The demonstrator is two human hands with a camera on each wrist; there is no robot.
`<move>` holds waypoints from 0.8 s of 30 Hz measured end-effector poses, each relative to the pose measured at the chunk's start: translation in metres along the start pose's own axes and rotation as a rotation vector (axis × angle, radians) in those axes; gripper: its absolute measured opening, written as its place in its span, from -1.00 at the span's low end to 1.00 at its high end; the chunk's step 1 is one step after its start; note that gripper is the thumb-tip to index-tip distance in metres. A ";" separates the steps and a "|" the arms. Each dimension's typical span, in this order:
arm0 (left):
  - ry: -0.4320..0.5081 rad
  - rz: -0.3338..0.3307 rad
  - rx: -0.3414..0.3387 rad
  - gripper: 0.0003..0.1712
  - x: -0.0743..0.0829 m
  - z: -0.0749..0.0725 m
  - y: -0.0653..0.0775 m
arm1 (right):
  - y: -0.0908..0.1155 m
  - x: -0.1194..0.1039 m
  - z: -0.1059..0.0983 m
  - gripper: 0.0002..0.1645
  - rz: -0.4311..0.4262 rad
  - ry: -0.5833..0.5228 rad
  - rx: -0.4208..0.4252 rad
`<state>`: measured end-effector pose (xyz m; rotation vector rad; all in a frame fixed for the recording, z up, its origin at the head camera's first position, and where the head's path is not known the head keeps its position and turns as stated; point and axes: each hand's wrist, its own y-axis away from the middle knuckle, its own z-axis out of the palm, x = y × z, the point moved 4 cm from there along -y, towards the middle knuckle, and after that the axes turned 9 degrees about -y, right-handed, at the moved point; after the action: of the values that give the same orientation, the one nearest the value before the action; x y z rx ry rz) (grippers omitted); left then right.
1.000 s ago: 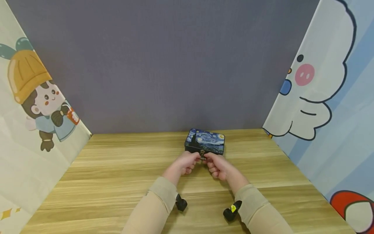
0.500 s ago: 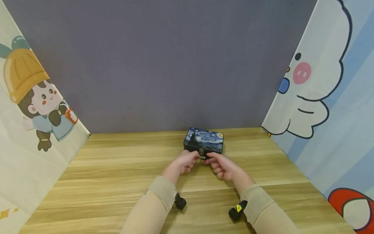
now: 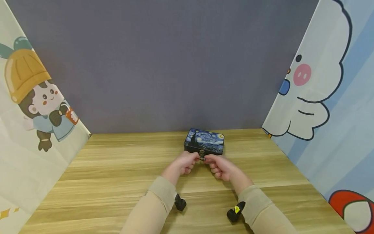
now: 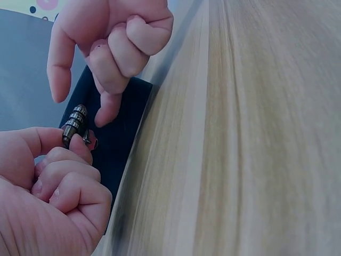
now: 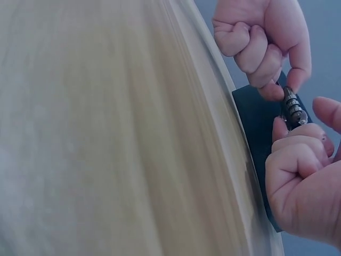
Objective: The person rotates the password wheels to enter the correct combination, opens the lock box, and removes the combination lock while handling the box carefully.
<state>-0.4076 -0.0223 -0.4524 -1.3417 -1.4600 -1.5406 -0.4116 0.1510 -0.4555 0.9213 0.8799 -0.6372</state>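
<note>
A small dark box (image 3: 205, 140) with a swirling blue night-sky picture on its lid stands at the back of the table, lid down. From the brass-coloured clasp (image 3: 201, 152) on its front hangs a small combination padlock (image 4: 75, 122) with ringed number dials. My left hand (image 3: 187, 162) pinches one end of the padlock between thumb and forefinger, its other fingers curled in. My right hand (image 3: 221, 167) is at the padlock's other end. Its thumb and forefinger are spread apart with nothing between them, and the remaining fingers are folded.
The wood-grain table (image 3: 117, 182) reaches back to a grey panel (image 3: 175, 65) just behind the box. Cartoon-printed sheets line the left side (image 3: 17, 136) and the right side (image 3: 344, 143). A black wrist camera (image 3: 180, 203) sits under my left cuff.
My right hand drew off a little to the right, then came back slightly left toward the padlock. The left hand and the box stay in place.
</note>
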 end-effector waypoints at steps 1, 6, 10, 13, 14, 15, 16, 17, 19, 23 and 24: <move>0.001 -0.001 0.000 -0.84 0.000 0.000 0.000 | -0.001 0.000 0.001 -0.50 -0.002 -0.004 0.004; 0.003 0.001 -0.003 -0.83 -0.001 0.000 -0.001 | -0.003 0.002 0.003 -0.63 -0.012 -0.017 0.025; 0.002 0.006 -0.001 -0.84 -0.002 0.001 -0.001 | -0.004 0.003 0.004 -0.69 -0.027 -0.024 0.032; 0.002 0.009 0.003 -0.84 -0.002 0.001 -0.003 | -0.004 0.003 0.006 -0.72 -0.037 -0.031 0.037; 0.001 0.011 0.005 -0.84 -0.002 0.001 -0.003 | -0.004 0.003 0.006 -0.72 -0.039 -0.033 0.040; 0.000 0.013 0.006 -0.83 -0.002 0.001 -0.003 | -0.004 0.003 0.007 -0.73 -0.041 -0.035 0.042; 0.000 0.013 0.007 -0.83 -0.003 0.001 -0.003 | -0.005 0.002 0.007 -0.74 -0.044 -0.037 0.042; -0.001 0.012 0.008 -0.83 -0.003 0.001 -0.004 | -0.005 0.002 0.007 -0.75 -0.045 -0.038 0.042; -0.009 0.017 0.016 -0.82 -0.003 0.001 -0.004 | -0.006 0.002 0.007 -0.76 -0.049 -0.035 0.045; -0.015 0.018 0.021 -0.81 -0.003 0.001 -0.004 | -0.008 0.003 0.008 -0.77 -0.052 -0.033 0.055; -0.014 0.017 0.020 -0.81 -0.002 0.001 -0.004 | -0.009 0.003 0.008 -0.77 -0.053 -0.034 0.058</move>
<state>-0.4102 -0.0210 -0.4560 -1.3522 -1.4653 -1.5047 -0.4142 0.1396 -0.4593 0.9391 0.8613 -0.7248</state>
